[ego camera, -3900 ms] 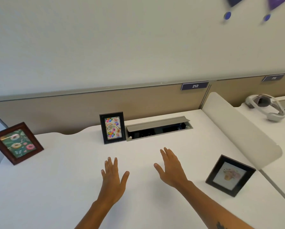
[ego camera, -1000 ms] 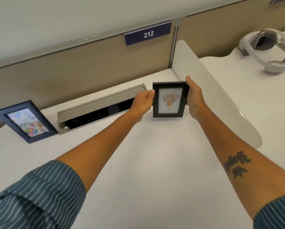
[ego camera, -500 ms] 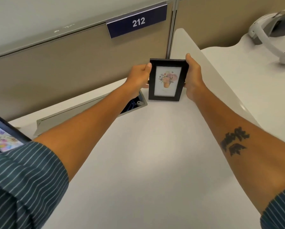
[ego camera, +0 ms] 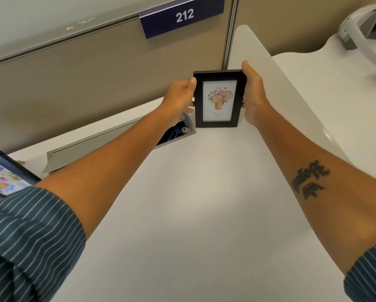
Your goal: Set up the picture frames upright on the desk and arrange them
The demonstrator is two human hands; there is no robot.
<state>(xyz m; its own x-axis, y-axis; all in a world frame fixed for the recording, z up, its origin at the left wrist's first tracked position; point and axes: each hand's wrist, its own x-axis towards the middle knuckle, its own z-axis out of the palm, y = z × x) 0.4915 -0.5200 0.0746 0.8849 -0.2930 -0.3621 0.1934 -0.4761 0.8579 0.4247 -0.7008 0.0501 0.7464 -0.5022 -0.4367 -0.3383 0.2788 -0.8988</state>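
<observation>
The number "212" is written in white on a dark blue nameplate (ego camera: 181, 17), which is fixed on the beige partition wall (ego camera: 74, 83) behind the bench. Under the flower pot drawing in the black picture frame (ego camera: 218, 99) there is a small line of text, but it is too small to read.

A white desk (ego camera: 204, 214) backs onto a tan partition (ego camera: 84, 83) bearing a "212" plate (ego camera: 182, 16).
</observation>
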